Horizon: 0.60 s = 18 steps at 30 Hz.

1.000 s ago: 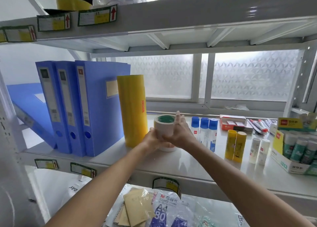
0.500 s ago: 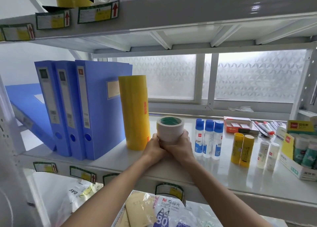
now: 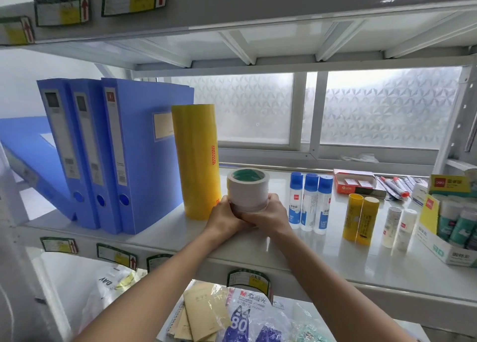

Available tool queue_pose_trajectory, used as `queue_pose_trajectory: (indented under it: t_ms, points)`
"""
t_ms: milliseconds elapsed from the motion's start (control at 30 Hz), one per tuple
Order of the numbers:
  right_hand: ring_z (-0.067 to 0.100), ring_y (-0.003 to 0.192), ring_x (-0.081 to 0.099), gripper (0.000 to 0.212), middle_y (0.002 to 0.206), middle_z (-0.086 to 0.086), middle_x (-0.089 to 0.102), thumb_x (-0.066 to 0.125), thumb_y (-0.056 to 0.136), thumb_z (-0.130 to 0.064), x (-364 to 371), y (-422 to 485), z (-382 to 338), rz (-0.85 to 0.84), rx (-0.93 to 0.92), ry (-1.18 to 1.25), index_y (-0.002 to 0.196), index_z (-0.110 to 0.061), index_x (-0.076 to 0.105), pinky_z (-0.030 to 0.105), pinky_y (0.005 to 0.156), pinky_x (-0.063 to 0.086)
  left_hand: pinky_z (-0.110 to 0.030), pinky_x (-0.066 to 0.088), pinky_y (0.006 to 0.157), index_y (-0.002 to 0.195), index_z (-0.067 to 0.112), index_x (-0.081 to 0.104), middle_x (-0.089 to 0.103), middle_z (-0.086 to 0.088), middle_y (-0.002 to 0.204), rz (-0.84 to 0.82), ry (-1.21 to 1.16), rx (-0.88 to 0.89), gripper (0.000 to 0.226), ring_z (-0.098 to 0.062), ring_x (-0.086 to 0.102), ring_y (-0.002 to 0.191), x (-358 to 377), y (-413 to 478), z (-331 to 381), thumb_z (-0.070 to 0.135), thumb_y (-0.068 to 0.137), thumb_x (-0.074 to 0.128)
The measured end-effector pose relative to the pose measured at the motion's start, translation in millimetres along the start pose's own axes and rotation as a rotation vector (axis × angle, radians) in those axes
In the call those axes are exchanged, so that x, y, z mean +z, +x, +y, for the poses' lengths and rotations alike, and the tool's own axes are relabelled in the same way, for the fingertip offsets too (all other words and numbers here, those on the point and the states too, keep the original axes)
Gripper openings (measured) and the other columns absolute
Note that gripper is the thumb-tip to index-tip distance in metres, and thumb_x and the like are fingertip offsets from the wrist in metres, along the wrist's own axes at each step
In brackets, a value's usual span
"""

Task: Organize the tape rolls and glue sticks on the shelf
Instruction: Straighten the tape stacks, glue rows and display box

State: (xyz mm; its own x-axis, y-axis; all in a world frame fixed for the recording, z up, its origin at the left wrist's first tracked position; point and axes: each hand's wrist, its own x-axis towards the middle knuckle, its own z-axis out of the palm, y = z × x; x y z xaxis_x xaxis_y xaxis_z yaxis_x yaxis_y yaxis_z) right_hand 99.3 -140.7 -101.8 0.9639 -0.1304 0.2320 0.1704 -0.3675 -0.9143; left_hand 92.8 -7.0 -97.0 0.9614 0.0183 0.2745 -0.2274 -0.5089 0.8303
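Between the left hand (image 3: 223, 219) and right hand (image 3: 268, 216), both curled round its base, sits a stack of white tape rolls (image 3: 248, 189) above the white shelf (image 3: 335, 254). Left stands a yellow roll (image 3: 197, 161); right, blue-capped glue bottles (image 3: 309, 202). Beyond, a frosted window (image 3: 382, 109). Both hands hide the stack's foot; the far-right box (image 3: 449, 248) is cut off.

I'm at a stationery stockroom rack: a grey metal shelf (image 3: 335, 261) with stock labels (image 3: 116, 255) on its edge, blue file boxes (image 3: 144, 156), glue bottles (image 3: 311, 205), a carton of glue sticks (image 3: 444, 251), and packed A4 paper (image 3: 245, 313) below.
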Motion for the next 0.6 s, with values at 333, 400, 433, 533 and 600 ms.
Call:
queue_pose_trajectory:
  t_ms: [333, 400, 433, 533, 600]
  points:
    - [0.019, 0.097, 0.063, 0.099, 0.105, 0.005, 0.062, 0.083, 0.032, -0.058, -2.8, -0.5, 0.0, -0.044, 0.006, 0.000, 0.115, -0.015, 0.049, 0.042, 0.085, 0.057, -0.023, 0.050, 0.075, 0.117, 0.014, 0.053, 0.065, 0.005, 0.103, -0.007, 0.028, 0.024, 0.090, -0.013, 0.062, 0.093, 2.8, -2.2, 0.4, 0.035, 0.038, 0.091]
    - [0.020, 0.097, 0.063, 0.098, 0.107, 0.006, 0.061, 0.083, 0.033, -0.058, -2.0, 1.7, 1.8, -0.057, 0.000, -0.017, 0.115, -0.016, 0.050, 0.042, 0.085, 0.057, -0.023, 0.049, 0.075, 0.117, 0.014, 0.053, 0.064, 0.005, 0.102, 0.002, 0.040, 0.035, 0.086, -0.013, 0.061, 0.092, 3.2, -2.3, -1.2, 0.029, 0.043, 0.094]
    - [0.020, 0.097, 0.063, 0.097, 0.107, 0.006, 0.062, 0.083, 0.033, -0.058, -2.0, 2.5, 2.6, -0.064, -0.004, -0.021, 0.115, -0.017, 0.050, 0.042, 0.085, 0.057, -0.022, 0.048, 0.074, 0.117, 0.013, 0.052, 0.063, 0.005, 0.101, 0.007, 0.048, 0.040, 0.084, -0.012, 0.060, 0.091, 3.4, -2.3, -1.5, 0.028, 0.045, 0.094]
    - [0.019, 0.096, 0.063, 0.095, 0.104, 0.003, 0.063, 0.081, 0.035, -0.058, -2.8, 2.5, 2.5, -0.074, -0.007, -0.030, 0.115, -0.018, 0.050, 0.043, 0.086, 0.057, -0.018, 0.046, 0.069, 0.116, 0.013, 0.052, 0.061, 0.006, 0.098, 0.018, 0.075, 0.053, 0.082, -0.011, 0.059, 0.088, 3.6, -2.3, -1.7, 0.028, 0.047, 0.094]
    - [0.020, 0.096, 0.063, 0.096, 0.103, 0.003, 0.063, 0.079, 0.035, -0.062, -3.3, 0.3, 1.3, -0.059, -0.015, -0.051, 0.115, -0.018, 0.050, 0.043, 0.086, 0.056, -0.011, 0.043, 0.062, 0.115, 0.013, 0.052, 0.061, 0.007, 0.097, 0.016, 0.083, 0.062, 0.081, -0.010, 0.059, 0.087, 3.0, -2.3, -1.9, 0.030, 0.047, 0.094]
